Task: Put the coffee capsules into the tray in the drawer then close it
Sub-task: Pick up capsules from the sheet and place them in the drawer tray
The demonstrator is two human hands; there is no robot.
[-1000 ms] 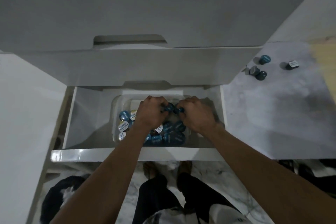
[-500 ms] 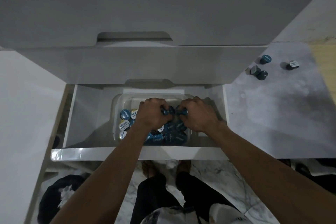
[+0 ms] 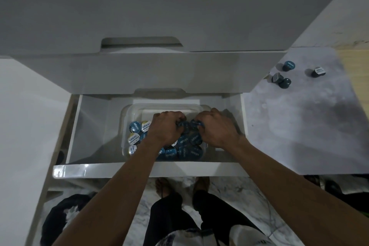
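While both arms reach down into the open drawer point(image 3: 93, 136), the left hand point(image 3: 164, 128) and the right hand point(image 3: 216, 128) sit side by side over the clear plastic tray point(image 3: 127, 112), knuckles up, fingers curled under

Left hand: fingers closed around a dark blue capsule point(image 3: 182, 125) whose rim shows at the fingertips, on the side facing the other hand

Right hand: fingers likewise curled on a blue capsule point(image 3: 196, 124) that juts out toward the left hand; the two held capsules nearly touch between the hands

Capsules in tray point(image 3: 187, 153): a packed layer under and nearer than the hands, lids up; mostly blue lids with white lettering, three white-and-gold lids point(image 3: 133, 139) to the outside of the left hand

Tray: stands on the drawer floor directly beneath the grip, its far end beyond the knuckles bare and white

Drawer: pulled out, its white front edge point(image 3: 139, 170) nearer than the wrists, crossed by both forearms

Loose capsules point(image 3: 283, 78): four on the grey counter point(image 3: 299, 126), well beyond and outside the right hand; three close together, one point(image 3: 318, 71) apart further out

Below the forearms: dark trousers point(image 3: 169, 215) and bare feet point(image 3: 163, 185) on a marbled floor
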